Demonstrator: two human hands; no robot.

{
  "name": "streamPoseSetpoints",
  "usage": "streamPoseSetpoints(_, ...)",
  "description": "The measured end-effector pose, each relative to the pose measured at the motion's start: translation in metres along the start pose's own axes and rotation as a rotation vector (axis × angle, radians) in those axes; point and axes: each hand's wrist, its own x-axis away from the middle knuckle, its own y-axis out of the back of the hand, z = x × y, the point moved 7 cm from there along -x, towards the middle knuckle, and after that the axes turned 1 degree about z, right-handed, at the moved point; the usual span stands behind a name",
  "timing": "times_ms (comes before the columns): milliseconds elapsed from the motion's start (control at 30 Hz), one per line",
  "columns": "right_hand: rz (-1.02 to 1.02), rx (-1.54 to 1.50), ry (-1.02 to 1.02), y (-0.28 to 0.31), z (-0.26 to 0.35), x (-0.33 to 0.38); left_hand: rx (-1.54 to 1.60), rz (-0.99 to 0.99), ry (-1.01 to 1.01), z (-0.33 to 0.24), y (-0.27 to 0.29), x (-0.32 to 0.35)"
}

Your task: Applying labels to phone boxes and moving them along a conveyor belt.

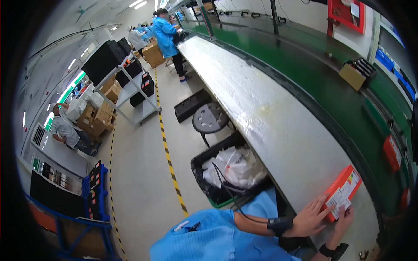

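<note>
An orange-red box (pixel 351 181) with white labels lies near the edge of the pale workbench (pixel 278 143), at the lower right. My left hand (pixel 308 218) rests against the box's left side, its fingers stretched out over the top face. At the near end of the box, my right hand (pixel 344 221) has its fingertips closed on a small white label (pixel 345 205) held against the box surface. Part of the right fingers' grip is hidden by the angle.
A green conveyor (pixel 300 74) runs beyond the bench, carrying an open carton (pixel 352 76) and more orange boxes (pixel 392 153). Left of the bench are a bin of clear plastic bags (pixel 235 167), a black stool (pixel 210 118) and a grey cart (pixel 143 112). A co-worker in blue (pixel 164 37) stands farther along.
</note>
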Motion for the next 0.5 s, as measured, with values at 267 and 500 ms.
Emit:
streamPoseSetpoints(267,0.051,0.183,0.060,-0.017,0.103,0.065,1.134,0.339,0.334,0.002,0.010,-0.011)
streamPoseSetpoints(500,-0.050,0.078,0.086,0.005,0.124,0.063,1.080,0.292,0.539,0.001,0.015,-0.028)
